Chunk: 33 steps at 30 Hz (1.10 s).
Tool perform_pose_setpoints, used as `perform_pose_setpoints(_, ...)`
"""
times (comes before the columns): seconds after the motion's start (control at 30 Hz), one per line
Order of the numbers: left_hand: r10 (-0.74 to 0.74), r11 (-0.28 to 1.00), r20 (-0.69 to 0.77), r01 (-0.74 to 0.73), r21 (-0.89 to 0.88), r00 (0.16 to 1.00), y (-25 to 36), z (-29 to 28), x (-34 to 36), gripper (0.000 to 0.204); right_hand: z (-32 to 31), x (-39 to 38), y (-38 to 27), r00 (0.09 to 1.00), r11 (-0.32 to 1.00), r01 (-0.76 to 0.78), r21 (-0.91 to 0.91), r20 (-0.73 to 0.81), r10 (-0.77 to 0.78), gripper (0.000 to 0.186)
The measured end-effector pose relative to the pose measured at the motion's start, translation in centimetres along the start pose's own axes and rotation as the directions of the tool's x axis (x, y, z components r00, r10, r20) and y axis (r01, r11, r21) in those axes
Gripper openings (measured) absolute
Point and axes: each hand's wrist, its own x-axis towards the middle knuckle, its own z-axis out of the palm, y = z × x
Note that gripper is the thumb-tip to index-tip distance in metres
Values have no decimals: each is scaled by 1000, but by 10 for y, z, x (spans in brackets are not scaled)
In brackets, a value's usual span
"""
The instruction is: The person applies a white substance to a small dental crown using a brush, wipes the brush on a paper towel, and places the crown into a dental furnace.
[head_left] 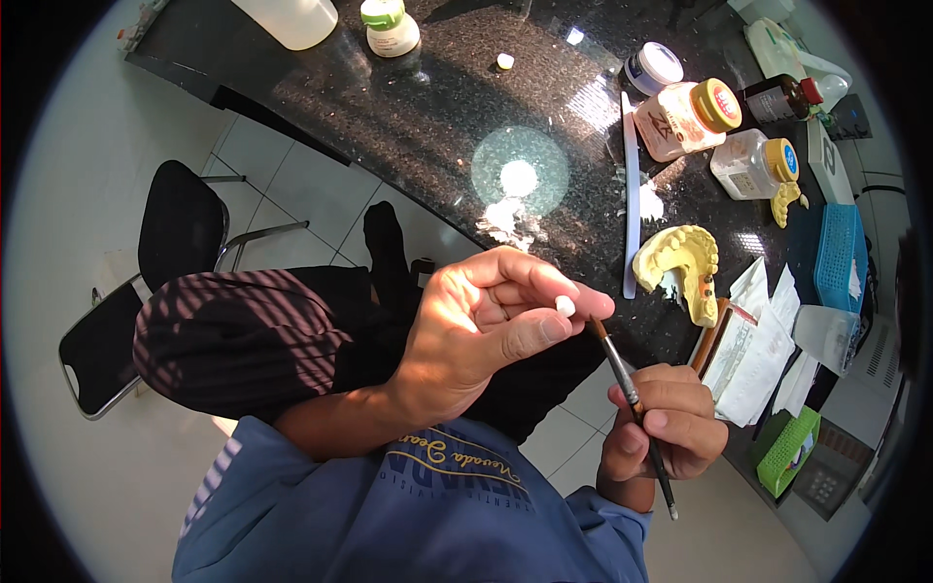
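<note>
My left hand (476, 325) pinches a small white tooth-shaped piece (565, 306) between thumb and fingers, above the table's near edge. In my right hand (671, 428) is a slim brush (619, 367), held like a pen. Its brown tip points up toward my left fingertips and lies close to one of them, a little to the right of the white piece. Whether the tip touches skin is hard to tell. A yellow dental cast (692, 255), horseshoe-shaped with a row of teeth, rests on the table beyond my right hand.
Left of the cast lies a long pale-blue strip (631, 199). A round translucent disc (491, 155) sits near white powder (510, 225). Capped jars (671, 126) stand at the back right, near a blue basket (838, 257). Papers (753, 355) lie right; black chairs (182, 219) stand left.
</note>
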Motion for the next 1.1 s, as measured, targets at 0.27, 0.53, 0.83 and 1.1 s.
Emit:
perform_pose_setpoints(0.27,14,998,-12,-13,60,1000,0,0,0,19,6,4,0,1000,999,1,-36,-5,-2,28)
perform_pose_setpoints(0.53,9,997,-17,-8,72,1000,1,-1,0,19,1,0,0,1000,999,28,-22,-8,-29,29)
perform_pose_setpoints(0.83,7,998,-17,-6,60,1000,0,-1,0,19,3,1,-1,999,999,-6,-37,35,7,32)
perform_pose_setpoints(1.1,-4,999,-2,4,31,1000,0,-3,1,20,6,0,-4,996,991,-83,-100,-14,82,22)
